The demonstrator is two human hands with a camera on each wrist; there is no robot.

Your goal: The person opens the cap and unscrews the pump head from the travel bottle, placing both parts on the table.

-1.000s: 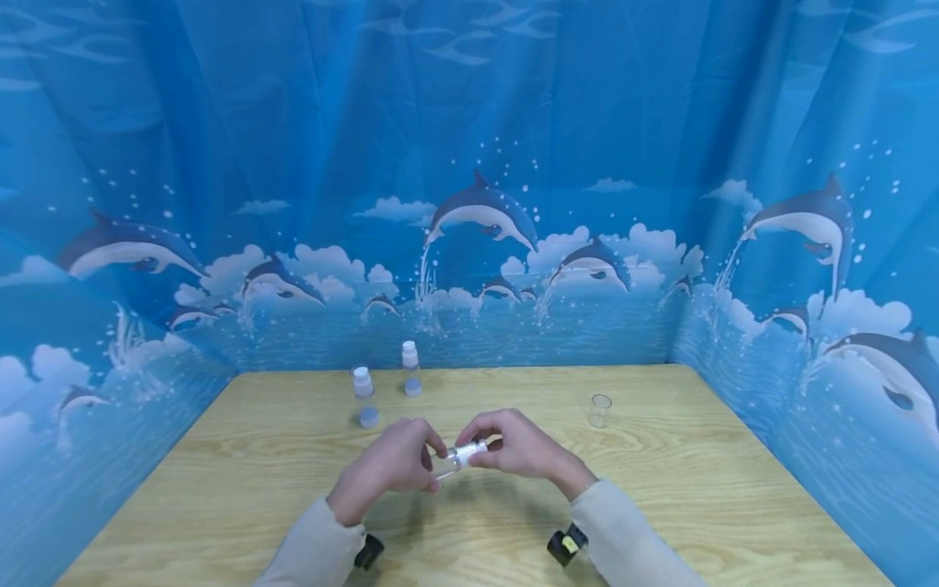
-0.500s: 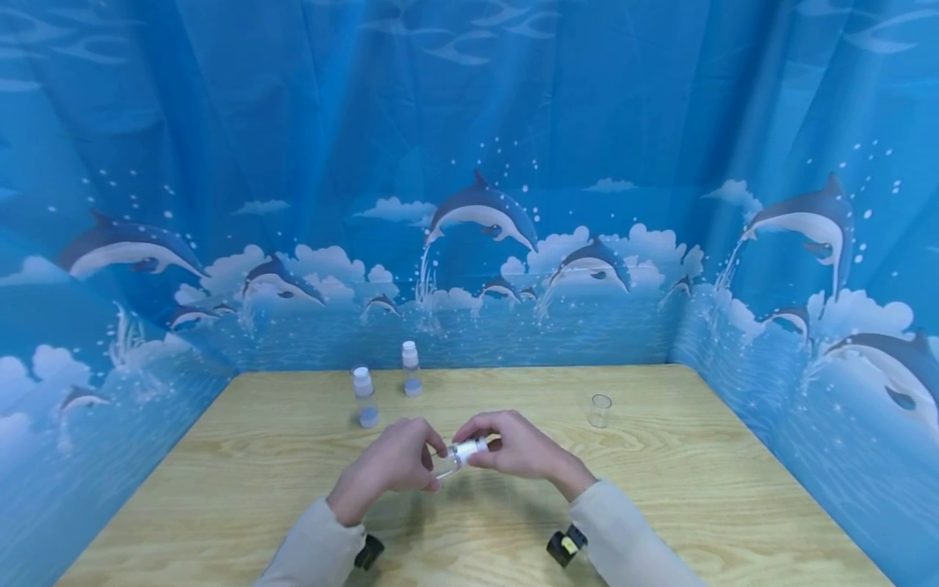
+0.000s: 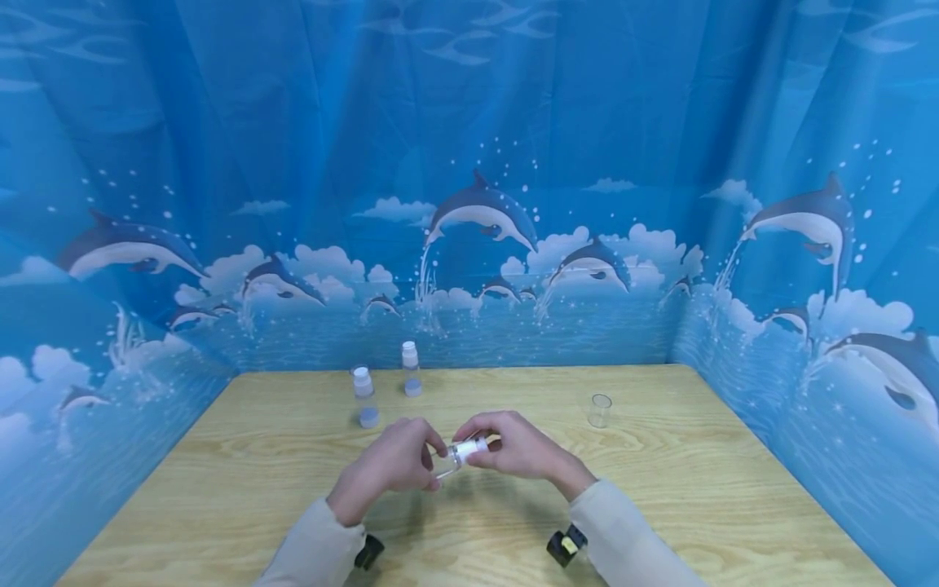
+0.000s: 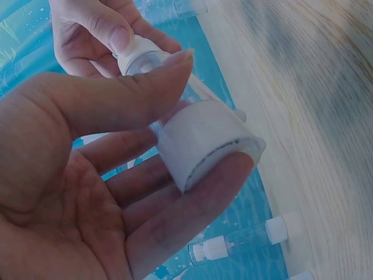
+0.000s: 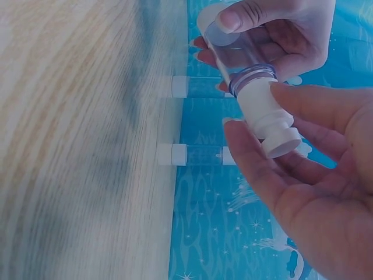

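Observation:
Both hands hold one small clear pump bottle (image 3: 445,467) tilted over the middle of the table. My left hand (image 3: 394,458) grips the clear body near its white base (image 4: 201,140), thumb on one side and fingers on the other. At the opposite end, my right hand (image 3: 517,444) pinches the white pump top (image 5: 262,108) between thumb and fingers. In the right wrist view the pump top sits against the bottle's neck; whether it is fully threaded I cannot tell.
Two similar upright bottles with white pump tops, a nearer one (image 3: 368,399) and a farther one (image 3: 412,371), stand at the back left of the wooden table (image 3: 697,489). A clear cylindrical cap (image 3: 599,412) stands at the right. A blue dolphin-print curtain (image 3: 469,122) surrounds the table.
My right fingers have shifted very slightly on the pump top. The left hand, the bottle and the things on the table look the same.

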